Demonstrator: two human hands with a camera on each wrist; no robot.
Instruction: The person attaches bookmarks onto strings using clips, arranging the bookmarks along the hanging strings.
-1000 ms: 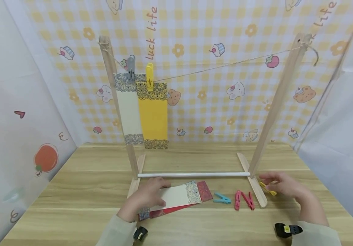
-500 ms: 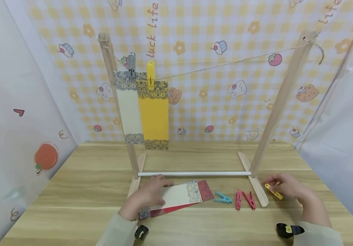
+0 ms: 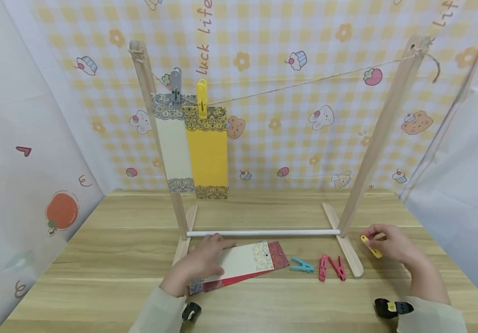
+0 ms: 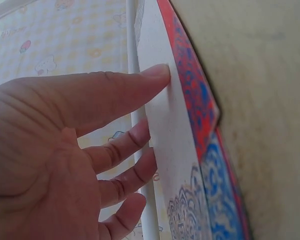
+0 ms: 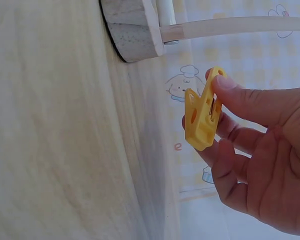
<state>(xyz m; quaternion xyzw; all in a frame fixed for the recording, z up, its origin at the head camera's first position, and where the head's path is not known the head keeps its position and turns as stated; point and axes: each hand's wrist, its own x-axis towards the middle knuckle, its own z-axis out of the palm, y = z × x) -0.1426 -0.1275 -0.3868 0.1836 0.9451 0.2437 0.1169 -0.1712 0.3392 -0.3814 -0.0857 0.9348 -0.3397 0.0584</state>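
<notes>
My right hand (image 3: 393, 243) pinches a yellow clothespin (image 5: 205, 112) between thumb and fingers, to the right of the wooden stand's foot. In the right wrist view the clothespin is lifted off the table. My left hand (image 3: 203, 259) rests on a small stack of paper cards, thumb lying on the top cream card (image 3: 243, 261) and fingers spread at its far edge. Under that card a red card (image 3: 279, 255) sticks out, and a blue-patterned edge (image 4: 222, 195) shows too. A blue clothespin (image 3: 302, 265) and two pink clothespins, one upright (image 3: 323, 267) and one slanted, lie between the hands.
A wooden stand, with a left post (image 3: 145, 76), right post (image 3: 382, 127) and white crossbar (image 3: 263, 233), carries a sagging string (image 3: 288, 88). From it hang a cream card (image 3: 174, 148) under a grey clothespin (image 3: 176, 88) and a yellow card (image 3: 208, 159) under a yellow clothespin (image 3: 202, 99).
My right hand has drawn the yellow clothespin away from the stand's foot, rightward, then up off the table. My left hand has stayed on the cards. The head view has tilted slightly.
</notes>
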